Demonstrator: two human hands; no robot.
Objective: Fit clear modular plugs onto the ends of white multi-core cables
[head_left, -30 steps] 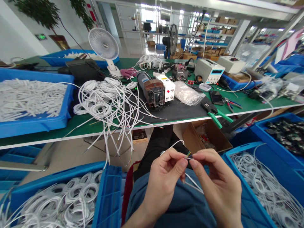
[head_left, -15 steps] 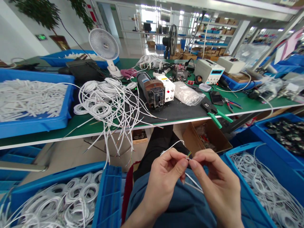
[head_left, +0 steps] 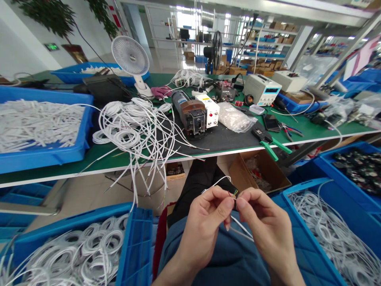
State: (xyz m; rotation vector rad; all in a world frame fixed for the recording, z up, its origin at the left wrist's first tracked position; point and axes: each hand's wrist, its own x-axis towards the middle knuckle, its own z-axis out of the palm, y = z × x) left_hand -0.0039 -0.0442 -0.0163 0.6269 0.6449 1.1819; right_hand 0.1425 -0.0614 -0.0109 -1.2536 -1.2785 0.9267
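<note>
White cable (head_left: 214, 183) end pinched between left hand (head_left: 205, 222), right hand (head_left: 263, 222) fingers.

The cable (head_left: 222, 182) pinched between the left hand (head_left: 205, 222) and right hand (head_left: 264, 226) has a smooth white plastic jacket with thin coloured cores bared at its tip. The crates (head_left: 137, 246) are glossy blue moulded plastic. The bench (head_left: 98, 161) has a matt green top with a black rubbery mat (head_left: 226, 139). The box (head_left: 270, 174) is plain brown cardboard. The crimping machine (head_left: 190, 113) shows dull metal
</note>
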